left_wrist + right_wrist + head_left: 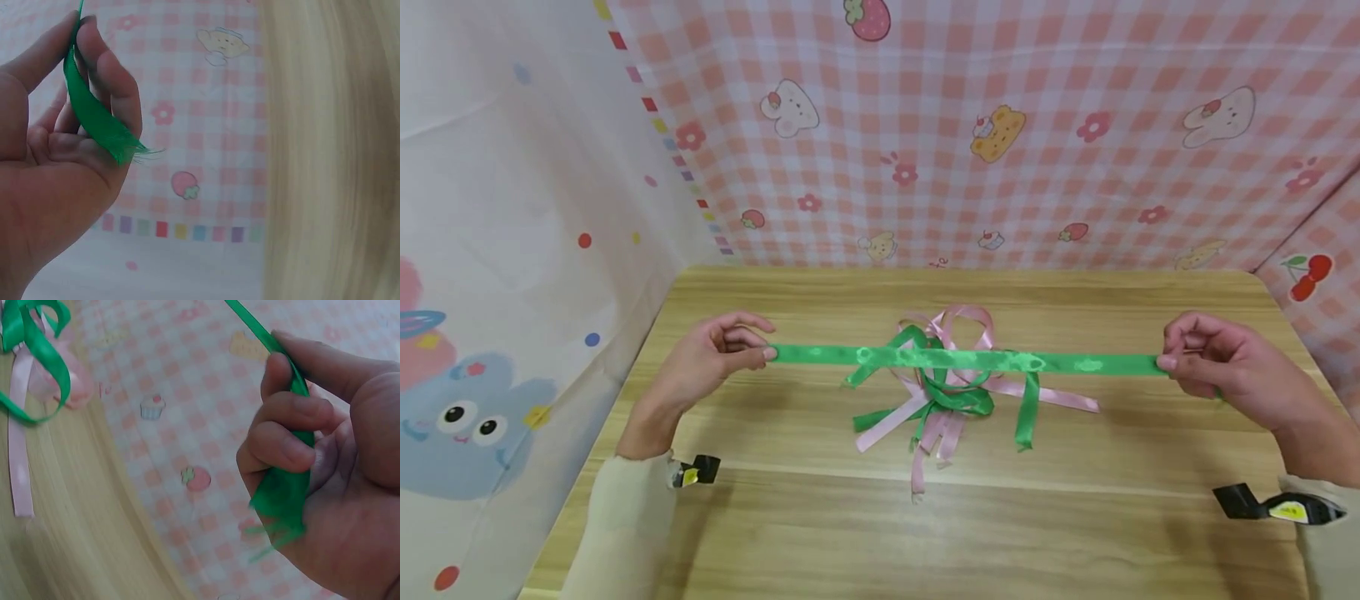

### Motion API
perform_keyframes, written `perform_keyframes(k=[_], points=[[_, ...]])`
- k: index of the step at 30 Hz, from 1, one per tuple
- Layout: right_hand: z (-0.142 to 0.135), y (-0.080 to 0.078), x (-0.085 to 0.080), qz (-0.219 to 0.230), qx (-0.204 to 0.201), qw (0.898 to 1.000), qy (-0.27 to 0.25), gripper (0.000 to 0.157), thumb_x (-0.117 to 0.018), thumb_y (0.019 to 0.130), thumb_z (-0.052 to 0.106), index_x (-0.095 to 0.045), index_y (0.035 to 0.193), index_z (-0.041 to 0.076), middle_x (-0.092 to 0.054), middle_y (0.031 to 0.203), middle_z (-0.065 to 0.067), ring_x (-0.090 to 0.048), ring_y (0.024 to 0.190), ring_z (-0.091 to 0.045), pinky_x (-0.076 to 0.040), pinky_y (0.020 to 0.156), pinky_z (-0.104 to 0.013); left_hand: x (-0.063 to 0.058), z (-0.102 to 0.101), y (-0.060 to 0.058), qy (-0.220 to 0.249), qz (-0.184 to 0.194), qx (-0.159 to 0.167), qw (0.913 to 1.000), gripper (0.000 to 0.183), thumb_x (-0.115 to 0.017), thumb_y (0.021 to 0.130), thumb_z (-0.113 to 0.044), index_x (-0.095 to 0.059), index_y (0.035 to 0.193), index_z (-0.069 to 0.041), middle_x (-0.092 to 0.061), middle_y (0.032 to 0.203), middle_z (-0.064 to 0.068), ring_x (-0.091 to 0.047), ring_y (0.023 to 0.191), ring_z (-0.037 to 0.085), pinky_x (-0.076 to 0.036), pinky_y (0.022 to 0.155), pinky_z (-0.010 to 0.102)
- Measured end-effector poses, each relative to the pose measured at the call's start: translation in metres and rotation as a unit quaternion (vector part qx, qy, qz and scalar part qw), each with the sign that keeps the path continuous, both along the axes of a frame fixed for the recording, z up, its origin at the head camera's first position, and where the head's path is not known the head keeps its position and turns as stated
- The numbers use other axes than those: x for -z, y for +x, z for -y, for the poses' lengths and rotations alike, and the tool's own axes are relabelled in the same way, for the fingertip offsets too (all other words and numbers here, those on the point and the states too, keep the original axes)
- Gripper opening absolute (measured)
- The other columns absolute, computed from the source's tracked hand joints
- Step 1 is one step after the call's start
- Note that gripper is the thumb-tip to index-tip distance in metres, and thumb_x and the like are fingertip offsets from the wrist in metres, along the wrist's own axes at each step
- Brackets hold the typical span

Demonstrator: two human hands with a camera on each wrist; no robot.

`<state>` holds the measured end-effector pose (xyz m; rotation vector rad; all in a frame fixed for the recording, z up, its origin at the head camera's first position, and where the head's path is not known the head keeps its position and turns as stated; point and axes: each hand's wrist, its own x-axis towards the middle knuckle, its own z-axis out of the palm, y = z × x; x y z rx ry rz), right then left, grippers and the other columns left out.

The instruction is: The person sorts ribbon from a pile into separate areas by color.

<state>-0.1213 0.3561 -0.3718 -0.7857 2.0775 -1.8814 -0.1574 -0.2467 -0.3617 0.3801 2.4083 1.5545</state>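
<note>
A green satin ribbon [820, 355] is stretched straight and level between my two hands, above the table. My left hand [713, 354] pinches one end between thumb and finger. In the left wrist view the short frayed tail of the ribbon [94, 115] hangs down inside that palm. The opposite end is pinched by my right hand [1221, 367]; its frayed tail [281, 494] lies against the curled fingers in the right wrist view. Behind the taut ribbon, a loose pile of pink ribbons [887, 427] and green ribbons [1028, 412] lies on the wood-grain table, partly hidden by it.
The light wood table [865, 533] ends at a pink checked cloth [940, 108] hanging along its back. A white printed cloth [535, 208] hangs at the left, and more checked cloth [1318, 333] at the right. Dark wrist-camera mounts sit on both sleeves.
</note>
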Motion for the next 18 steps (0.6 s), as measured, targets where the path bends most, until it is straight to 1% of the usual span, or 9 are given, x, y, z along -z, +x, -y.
perform_keyframes(k=[2, 6, 9, 11, 13, 16, 18], points=[[-0.005, -0.003, 0.004, 0.008, -0.008, 1.0, -0.01, 0.033, -0.035, 0.095, -0.024, -0.051, 0.106, 0.002, -0.039, 0.068, -0.007, -0.027, 0.051, -0.024, -0.023, 0.044, -0.035, 0.003, 0.002, -0.003, 0.004, 0.0, -0.016, 0.9999, 0.025, -0.069, 0.095, -0.018, -0.061, 0.117, -0.01, -0.072, 0.09, -0.003, -0.066, 0.081, 0.016, -0.054, 0.078, 0.027], [-0.013, -0.01, 0.013, 0.029, -0.039, 0.998, -0.046, 0.036, -0.031, 0.095, -0.026, -0.05, 0.11, 0.0, -0.053, 0.074, -0.007, -0.033, 0.056, -0.027, -0.025, 0.05, -0.038, 0.011, 0.006, -0.009, 0.037, -0.008, -0.018, 0.9991, 0.021, -0.064, 0.098, -0.013, -0.061, 0.118, -0.008, -0.072, 0.093, -0.003, -0.066, 0.082, 0.015, -0.055, 0.075, 0.027], [-0.019, -0.015, 0.02, 0.043, -0.05, 0.995, -0.074, 0.037, -0.028, 0.095, -0.026, -0.051, 0.112, -0.001, -0.06, 0.081, -0.007, -0.038, 0.06, -0.028, -0.027, 0.054, -0.04, 0.015, 0.009, -0.012, 0.044, 0.003, -0.029, 0.9986, 0.022, -0.065, 0.097, -0.014, -0.06, 0.118, -0.009, -0.071, 0.092, -0.005, -0.065, 0.081, 0.013, -0.054, 0.074, 0.025], [-0.022, -0.018, 0.024, 0.052, -0.031, 0.995, -0.079, 0.036, -0.029, 0.096, -0.024, -0.052, 0.111, 0.0, -0.062, 0.084, -0.006, -0.044, 0.062, -0.027, -0.031, 0.056, -0.039, 0.018, 0.01, -0.015, 0.043, 0.013, -0.039, 0.9982, 0.023, -0.067, 0.096, -0.017, -0.06, 0.117, -0.011, -0.071, 0.091, -0.006, -0.063, 0.08, 0.013, -0.053, 0.074, 0.025], [-0.023, -0.021, 0.028, 0.066, -0.01, 0.994, -0.09, 0.034, -0.031, 0.097, -0.022, -0.054, 0.107, 0.001, -0.063, 0.085, -0.005, -0.05, 0.065, -0.023, -0.036, 0.058, -0.035, 0.022, 0.012, -0.019, 0.054, 0.025, -0.049, 0.997, 0.025, -0.068, 0.095, -0.018, -0.06, 0.117, -0.011, -0.07, 0.091, -0.006, -0.063, 0.081, 0.013, -0.053, 0.075, 0.025], [-0.024, -0.029, 0.036, 0.095, 0.025, 0.987, -0.127, 0.031, -0.034, 0.098, -0.02, -0.056, 0.103, 0.002, -0.066, 0.088, -0.005, -0.059, 0.072, -0.018, -0.047, 0.065, -0.027, 0.031, 0.014, -0.027, 0.099, 0.051, -0.063, 0.9918, 0.024, -0.067, 0.096, -0.018, -0.06, 0.117, -0.01, -0.069, 0.095, -0.005, -0.063, 0.087, 0.015, -0.054, 0.079, 0.027], [-0.024, -0.036, 0.043, 0.119, 0.032, 0.978, -0.166, 0.031, -0.035, 0.098, -0.02, -0.057, 0.102, 0.002, -0.068, 0.089, -0.006, -0.064, 0.077, -0.017, -0.052, 0.071, -0.025, 0.038, 0.013, -0.035, 0.133, 0.071, -0.078, 0.9856, 0.024, -0.067, 0.096, -0.016, -0.059, 0.117, -0.009, -0.069, 0.097, -0.005, -0.063, 0.09, 0.016, -0.054, 0.082, 0.029]])
